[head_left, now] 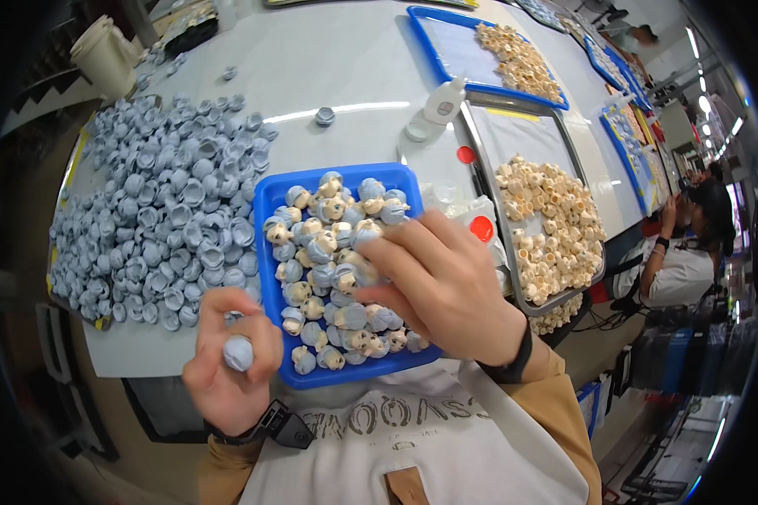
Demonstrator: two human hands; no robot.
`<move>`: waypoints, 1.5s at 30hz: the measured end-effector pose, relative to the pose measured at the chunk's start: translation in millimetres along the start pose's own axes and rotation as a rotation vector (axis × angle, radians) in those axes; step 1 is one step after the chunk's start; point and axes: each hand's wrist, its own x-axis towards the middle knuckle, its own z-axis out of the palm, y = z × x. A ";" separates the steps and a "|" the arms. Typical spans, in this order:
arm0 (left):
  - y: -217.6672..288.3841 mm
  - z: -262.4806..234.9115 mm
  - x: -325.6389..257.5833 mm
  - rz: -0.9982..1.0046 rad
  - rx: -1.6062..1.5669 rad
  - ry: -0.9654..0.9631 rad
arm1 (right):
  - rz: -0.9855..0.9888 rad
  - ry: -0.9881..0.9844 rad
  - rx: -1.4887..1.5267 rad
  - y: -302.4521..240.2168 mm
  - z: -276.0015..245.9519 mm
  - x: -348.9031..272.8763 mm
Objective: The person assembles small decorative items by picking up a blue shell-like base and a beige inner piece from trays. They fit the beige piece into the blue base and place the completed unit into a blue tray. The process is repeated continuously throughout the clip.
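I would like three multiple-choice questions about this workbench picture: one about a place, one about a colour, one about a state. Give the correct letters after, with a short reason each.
1. Where does the heap of grey caps lie?
A. on the table, left of the blue tray
B. inside the metal tray
C. on the floor

2. What colour is the piece in the left hand?
A. red
B. pale blue-grey
C. green

3. What is the state of the right hand?
A. resting flat on the bare table
B. out of view
C. over the blue tray, fingertips pinching at the small figures

Answers:
1 A, the heap spreads on the white table beside the tray's left rim.
2 B, the rounded piece between the fingers matches the grey caps.
3 C, the fingers curl down onto the pieces in the tray.
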 end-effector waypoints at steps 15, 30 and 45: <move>-5.3 15.6 2.1 -0.216 0.255 -0.123 | 0.719 -0.402 -0.440 103.6 -85.9 -104.4; -7.1 20.2 7.5 -0.378 0.417 -0.450 | -0.243 -0.101 0.389 -34.5 -33.4 -26.9; -14.2 16.3 5.6 -0.333 0.050 -0.307 | -0.131 0.377 0.175 -41.7 2.6 -23.3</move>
